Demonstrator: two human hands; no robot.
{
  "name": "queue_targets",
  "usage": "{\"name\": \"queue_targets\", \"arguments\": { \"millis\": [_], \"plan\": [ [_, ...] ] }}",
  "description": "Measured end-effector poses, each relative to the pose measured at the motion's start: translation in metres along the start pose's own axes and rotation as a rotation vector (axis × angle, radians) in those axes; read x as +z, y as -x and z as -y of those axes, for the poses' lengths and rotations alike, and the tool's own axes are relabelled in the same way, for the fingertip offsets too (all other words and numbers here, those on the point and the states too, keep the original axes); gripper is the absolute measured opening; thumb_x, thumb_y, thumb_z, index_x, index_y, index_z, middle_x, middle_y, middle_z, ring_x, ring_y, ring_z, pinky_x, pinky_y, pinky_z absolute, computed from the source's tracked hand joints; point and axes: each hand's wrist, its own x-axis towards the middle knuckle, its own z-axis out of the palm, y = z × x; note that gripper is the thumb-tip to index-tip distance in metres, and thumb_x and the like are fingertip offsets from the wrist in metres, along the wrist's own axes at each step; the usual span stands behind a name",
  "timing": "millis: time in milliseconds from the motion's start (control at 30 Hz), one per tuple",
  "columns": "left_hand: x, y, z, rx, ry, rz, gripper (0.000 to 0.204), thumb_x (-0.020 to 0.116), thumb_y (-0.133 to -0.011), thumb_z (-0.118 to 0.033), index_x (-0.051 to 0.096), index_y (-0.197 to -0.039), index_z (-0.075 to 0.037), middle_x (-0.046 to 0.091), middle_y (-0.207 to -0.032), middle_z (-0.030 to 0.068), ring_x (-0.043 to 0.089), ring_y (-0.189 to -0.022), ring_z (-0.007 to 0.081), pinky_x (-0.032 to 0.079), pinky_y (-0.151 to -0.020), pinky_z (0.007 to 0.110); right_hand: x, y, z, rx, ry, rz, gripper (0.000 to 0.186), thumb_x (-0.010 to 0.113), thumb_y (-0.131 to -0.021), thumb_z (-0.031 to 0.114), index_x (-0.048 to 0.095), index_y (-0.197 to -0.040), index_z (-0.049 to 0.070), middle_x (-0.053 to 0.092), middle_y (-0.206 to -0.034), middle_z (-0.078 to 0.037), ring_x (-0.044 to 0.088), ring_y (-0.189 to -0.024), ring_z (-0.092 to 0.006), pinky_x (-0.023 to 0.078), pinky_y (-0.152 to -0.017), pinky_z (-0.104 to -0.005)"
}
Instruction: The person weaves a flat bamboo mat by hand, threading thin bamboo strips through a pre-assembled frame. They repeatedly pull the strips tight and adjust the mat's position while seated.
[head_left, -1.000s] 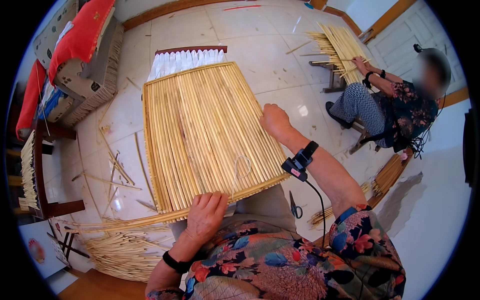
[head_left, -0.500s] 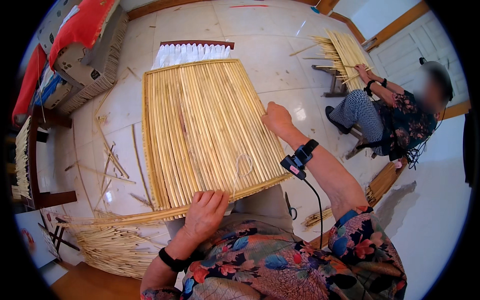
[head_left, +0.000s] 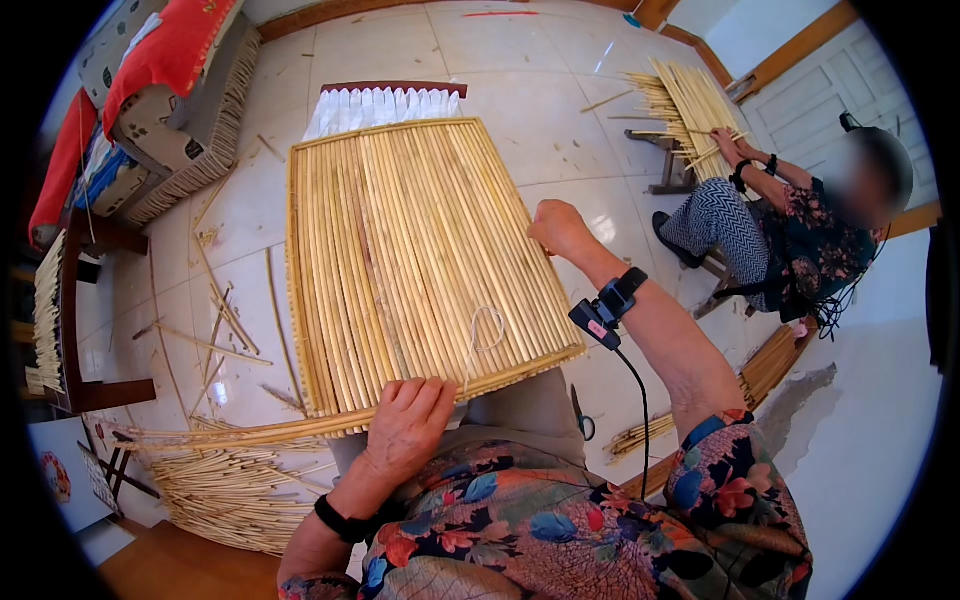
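A panel of pale yellow reed rods (head_left: 410, 240) with a bordered edge lies tilted over my lap, its far end over a white pointed-edged piece (head_left: 383, 108) with a dark red bar. My left hand (head_left: 408, 425) is closed over the near border, on the long loose strips (head_left: 220, 440) that run off to the left. My right hand (head_left: 563, 230) is curled round the right edge toward the far end, its fingertips partly hidden. A loop of pale cord (head_left: 487, 328) lies on the rods near the front. Scissors (head_left: 585, 425) lie on the floor below.
A co-worker (head_left: 800, 215) sits at the right, hands on another reed panel (head_left: 695, 105) on a stand. A draped sofa (head_left: 180, 120) and wooden frame (head_left: 110, 395) are at left. Loose sticks (head_left: 225, 310) and reed bundles (head_left: 225, 495) lie on the tiled floor (head_left: 520, 90).
My right hand has shifted slightly along the edge, away from me. My left hand still holds the near border. The view has moved slightly; the co-worker's pose is much the same.
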Motion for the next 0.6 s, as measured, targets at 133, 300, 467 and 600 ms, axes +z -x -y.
{"name": "queue_targets", "arguments": {
  "millis": [133,300,467,600],
  "plan": [
    [-0.001,0.000,0.000,0.004,-0.004,0.015,0.039,0.057,-0.078,-0.013,0.060,-0.115,0.002,0.057,-0.107,0.0093,0.057,-0.099,0.0231,0.043,-0.083,0.036,-0.002,-0.007,-0.013,0.085,-0.215,0.153,0.024,0.064,-0.079,0.017,0.068,-0.088,-0.005,0.068,-0.084,-0.023,0.069,-0.072,-0.0296,0.057,-0.064,-0.0389],
    [-0.001,-0.002,-0.001,-0.027,0.005,0.011,0.037,0.061,-0.079,-0.012,0.062,-0.114,-0.001,0.059,-0.106,0.0079,0.057,-0.097,0.0231,0.043,-0.082,0.037,-0.001,0.006,-0.034,0.089,-0.772,0.157,0.011,0.069,-0.082,0.008,0.065,-0.085,-0.002,0.063,-0.069,-0.011,0.062,-0.055,-0.0163,0.055,-0.051,-0.0309],
    [-0.004,-0.005,-0.002,-0.033,0.001,-0.010,0.037,0.068,-0.076,-0.011,0.063,-0.112,-0.002,0.060,-0.105,0.0072,0.058,-0.096,0.0237,0.044,-0.081,0.038,0.000,0.005,-0.029,0.104,-0.687,0.195,0.011,0.068,-0.086,0.009,0.064,-0.089,-0.001,0.062,-0.075,-0.006,0.060,-0.060,-0.0138,0.055,-0.055,-0.0284],
    [-0.004,-0.006,-0.003,-0.048,0.003,-0.005,0.039,0.072,-0.075,-0.011,0.064,-0.112,-0.003,0.060,-0.105,0.0074,0.058,-0.096,0.0247,0.044,-0.082,0.039,0.000,0.000,-0.025,0.151,-0.690,0.244,0.011,0.068,-0.085,0.010,0.063,-0.088,0.000,0.063,-0.077,-0.006,0.059,-0.061,-0.0138,0.054,-0.054,-0.0296]
  ]
}}
